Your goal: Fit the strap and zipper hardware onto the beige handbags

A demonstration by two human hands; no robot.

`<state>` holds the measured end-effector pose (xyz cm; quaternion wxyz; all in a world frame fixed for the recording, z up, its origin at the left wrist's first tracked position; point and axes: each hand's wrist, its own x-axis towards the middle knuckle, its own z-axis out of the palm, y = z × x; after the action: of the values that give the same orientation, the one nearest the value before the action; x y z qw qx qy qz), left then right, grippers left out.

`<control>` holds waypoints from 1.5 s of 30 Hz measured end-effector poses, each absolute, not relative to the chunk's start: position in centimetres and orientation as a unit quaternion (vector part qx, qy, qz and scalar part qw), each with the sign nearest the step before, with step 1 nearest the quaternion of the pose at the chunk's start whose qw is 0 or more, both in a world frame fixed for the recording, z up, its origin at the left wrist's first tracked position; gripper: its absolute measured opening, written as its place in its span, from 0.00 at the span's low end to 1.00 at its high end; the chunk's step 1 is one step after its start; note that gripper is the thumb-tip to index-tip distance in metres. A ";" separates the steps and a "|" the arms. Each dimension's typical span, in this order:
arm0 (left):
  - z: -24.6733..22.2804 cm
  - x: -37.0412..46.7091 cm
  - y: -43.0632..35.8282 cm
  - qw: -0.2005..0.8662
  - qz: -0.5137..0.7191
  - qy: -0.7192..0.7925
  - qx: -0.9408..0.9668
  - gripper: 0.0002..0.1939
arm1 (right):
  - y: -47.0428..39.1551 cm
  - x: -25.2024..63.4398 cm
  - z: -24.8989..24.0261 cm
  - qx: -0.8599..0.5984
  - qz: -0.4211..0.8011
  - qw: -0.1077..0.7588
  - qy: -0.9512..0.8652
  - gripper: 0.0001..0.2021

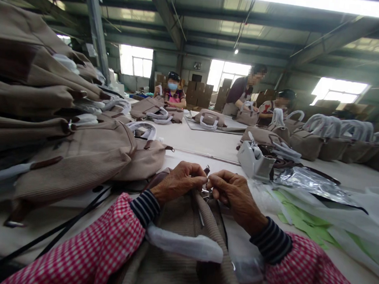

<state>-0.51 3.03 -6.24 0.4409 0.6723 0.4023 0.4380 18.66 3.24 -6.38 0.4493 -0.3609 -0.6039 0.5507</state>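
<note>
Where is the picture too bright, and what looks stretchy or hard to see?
In the head view, long white ceiling lights and pale rectangular windows are washed out; crinkled silvery plastic glares; pink-and-white checked cloth sleeves look stretched toward the corners; a small silvery metal fitting by the bare left hand and bare right hand is hard to see.

Left sleeve (101, 244): pinkish-red and white gingham in small checks, loosely cut, with soft folds gathering where the cloth meets the cuff. Left cuff (144, 208): close-fitting dark navy band, ringed by narrow pale stripes running around the wrist. Right sleeve (317, 277): same check, likewise full and creased. Right cuff (273, 243): matching dark band, with similar pale stripes. Left hand (182, 176) and right hand (236, 194): bare from cuff to fingertips.
</note>
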 end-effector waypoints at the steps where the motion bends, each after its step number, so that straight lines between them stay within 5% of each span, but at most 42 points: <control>1: -6.3 -0.5 3.0 0.444 0.438 0.400 0.672 0.11 | 3.2 18.7 -6.4 -0.360 0.552 0.449 -0.604 0.17; 30: -7.1 -0.8 3.3 0.473 0.443 0.384 0.658 0.13 | 3.1 16.5 -7.5 -0.326 0.601 0.503 -0.529 0.22; 33: -6.6 -0.7 3.0 0.360 0.428 0.403 0.725 0.11 | 3.5 18.0 -6.5 -0.344 0.556 0.455 -0.605 0.18; 38: -4.8 -0.8 1.8 0.081 0.404 0.334 0.848 0.10 | 4.4 24.6 -3.7 -0.414 0.307 0.442 -0.734 0.10; 43: -3.5 -1.8 0.0 0.156 0.260 0.303 0.904 0.13 | 3.1 30.0 -3.2 -0.374 0.276 0.223 -0.857 0.11; 45: -3.4 -1.9 -0.4 0.173 0.217 0.314 0.908 0.21 | 2.5 30.3 -4.0 -0.361 0.235 0.170 -0.886 0.13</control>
<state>-1.94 -0.44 -3.45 0.1729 0.9081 0.3140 0.2167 30.32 2.49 -3.99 0.1700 -0.3612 -0.8863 0.2346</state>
